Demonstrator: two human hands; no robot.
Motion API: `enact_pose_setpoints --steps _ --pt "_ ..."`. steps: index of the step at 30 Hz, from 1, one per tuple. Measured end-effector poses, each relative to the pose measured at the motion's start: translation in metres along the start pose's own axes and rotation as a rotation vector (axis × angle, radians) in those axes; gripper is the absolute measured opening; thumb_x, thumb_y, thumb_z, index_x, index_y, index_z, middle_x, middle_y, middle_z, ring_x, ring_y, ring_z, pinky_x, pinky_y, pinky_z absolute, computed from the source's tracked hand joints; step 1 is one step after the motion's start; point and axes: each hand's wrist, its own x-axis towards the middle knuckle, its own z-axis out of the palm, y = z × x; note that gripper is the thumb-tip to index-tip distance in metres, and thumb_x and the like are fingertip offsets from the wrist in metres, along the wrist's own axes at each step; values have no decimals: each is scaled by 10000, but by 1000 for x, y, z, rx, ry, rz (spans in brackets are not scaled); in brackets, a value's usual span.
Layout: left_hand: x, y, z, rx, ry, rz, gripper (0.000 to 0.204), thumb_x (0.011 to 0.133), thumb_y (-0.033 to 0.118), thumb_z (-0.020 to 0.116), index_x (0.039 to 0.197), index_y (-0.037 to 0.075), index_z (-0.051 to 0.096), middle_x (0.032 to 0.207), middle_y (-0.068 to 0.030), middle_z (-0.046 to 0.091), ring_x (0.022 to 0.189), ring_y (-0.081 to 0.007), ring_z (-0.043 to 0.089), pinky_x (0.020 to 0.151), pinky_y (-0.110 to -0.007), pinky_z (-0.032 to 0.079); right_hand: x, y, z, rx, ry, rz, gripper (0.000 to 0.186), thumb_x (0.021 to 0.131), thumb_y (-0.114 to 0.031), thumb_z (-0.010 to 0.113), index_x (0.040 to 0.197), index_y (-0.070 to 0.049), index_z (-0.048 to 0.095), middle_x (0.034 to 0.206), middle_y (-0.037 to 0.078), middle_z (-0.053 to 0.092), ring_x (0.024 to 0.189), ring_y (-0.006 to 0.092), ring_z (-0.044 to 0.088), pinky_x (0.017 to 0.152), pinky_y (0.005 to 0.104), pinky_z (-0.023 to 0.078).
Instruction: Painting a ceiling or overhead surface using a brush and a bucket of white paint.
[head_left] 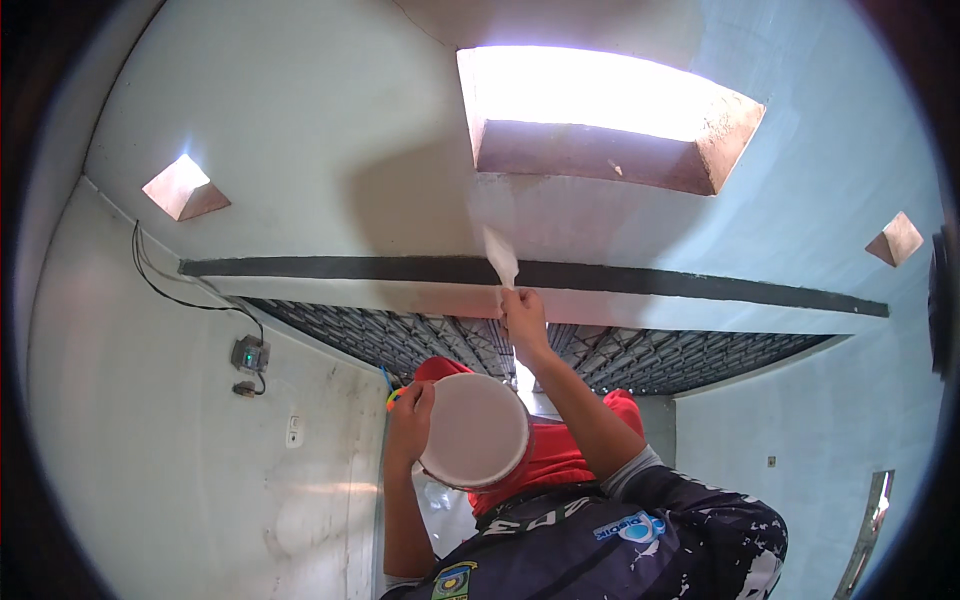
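Note:
My left hand (410, 418) grips the left rim of a round bucket (526, 440), held in front of my body. A smooth, pale surface that looks like white paint (478, 428) fills its round top. In my raised right hand (524, 318) is a paintbrush (502, 258) with a white, paint-coated head, its handle mostly hidden by my fingers. The brush head points up at the wall (420, 190) and overlaps the dark stripe (620, 278); whether it touches the wall, I cannot tell.
Above the stripe is a bright rectangular opening (600, 150), with smaller openings (187, 188) (896, 240) to each side. A dark folding lattice gate (690, 358) lies below. Black cable (190, 305) runs to a small box (250, 354) on the left wall, near a switch plate (294, 431).

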Motion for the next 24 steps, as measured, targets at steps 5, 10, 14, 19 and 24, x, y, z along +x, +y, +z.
enact_pose_setpoints --steps 5,10,14,19,24 --pt "1 0 0 13 2 11 391 1052 336 504 1143 -13 657 1082 -143 701 1042 -240 648 934 -340 477 -19 -33 11 250 -119 88 281 971 -197 589 1137 -66 405 723 19 485 462 94 401 403 294 327" --pt "1 2 1 45 9 25 389 1050 341 508 1138 -6 659 1080 -145 706 1038 -250 658 928 -347 482 -12 -45 14 410 -177 184 161 991 -208 504 1002 -92 393 726 10 476 467 103 407 402 295 308" --pt "-1 3 0 78 15 29 402 1048 356 510 1136 -7 659 1071 -144 707 1030 -247 660 924 -350 485 -4 -76 25 388 -173 185 116 986 -188 457 954 -100 388 726 22 470 479 110 405 406 291 293" --pt "2 1 2 58 1 -1 414 1041 378 514 1140 4 661 1057 -145 709 1029 -238 662 915 -355 488 4 -140 43 505 -160 92 144 947 -59 444 806 -74 414 733 42 455 490 112 386 397 267 246" --pt "2 -7 0 80 15 5 394 1045 359 511 1139 7 660 1047 -141 706 1015 -236 662 904 -353 489 -19 -152 65 354 -137 -20 56 970 -62 422 918 -44 414 748 44 458 469 90 376 380 272 244"
